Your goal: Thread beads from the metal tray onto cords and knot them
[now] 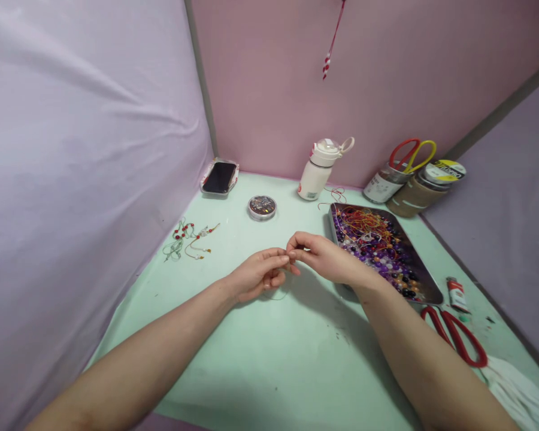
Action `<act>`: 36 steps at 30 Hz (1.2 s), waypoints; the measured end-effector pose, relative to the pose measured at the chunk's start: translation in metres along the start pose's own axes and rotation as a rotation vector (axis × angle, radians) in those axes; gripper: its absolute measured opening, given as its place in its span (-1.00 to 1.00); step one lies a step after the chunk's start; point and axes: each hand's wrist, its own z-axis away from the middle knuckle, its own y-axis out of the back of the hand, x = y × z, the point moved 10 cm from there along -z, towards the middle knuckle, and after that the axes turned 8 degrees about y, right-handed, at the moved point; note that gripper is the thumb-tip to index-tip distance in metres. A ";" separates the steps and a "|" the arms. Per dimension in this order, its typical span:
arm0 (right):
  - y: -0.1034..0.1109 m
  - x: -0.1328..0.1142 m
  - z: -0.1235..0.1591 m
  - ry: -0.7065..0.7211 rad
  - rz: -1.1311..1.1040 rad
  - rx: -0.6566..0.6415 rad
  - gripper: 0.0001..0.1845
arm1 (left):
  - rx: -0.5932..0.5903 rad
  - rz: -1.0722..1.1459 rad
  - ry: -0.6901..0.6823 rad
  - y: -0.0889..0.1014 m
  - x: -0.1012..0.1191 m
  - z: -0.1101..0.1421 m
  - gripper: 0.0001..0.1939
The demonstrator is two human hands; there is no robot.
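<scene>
My left hand (263,274) and my right hand (317,256) meet over the middle of the table, fingertips touching. Both are closed in a pinch. A thin cord (276,297) hangs in a loop below the left fingers; its upper part is hidden by the hands. Whatever else sits between the fingertips is too small to make out. Just right of my right hand lies a dark metal tray (424,281) filled with purple, black, white and orange beads (388,260), with a tangle of orange cord (368,224) on top.
A beaded strand (184,233) and a phone (220,178) lie left. A round spool (262,207), a white bottle (315,173) and jars (384,184) holding scissors (406,154) stand behind. Right are a small tube (457,294), red-handled scissors (465,338) and white tassel-like threads (516,389).
</scene>
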 end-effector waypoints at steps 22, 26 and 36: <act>0.015 0.013 -0.005 -0.069 0.084 0.182 -0.80 | 0.343 -0.028 -0.195 0.036 0.014 0.002 -0.73; 0.013 0.011 -0.006 -0.047 0.053 0.202 -0.81 | 0.334 -0.059 -0.191 0.033 0.015 0.003 -0.72; 0.087 0.002 0.024 -0.043 0.084 0.631 -0.80 | 0.328 -0.143 -0.236 0.034 0.023 0.004 -0.72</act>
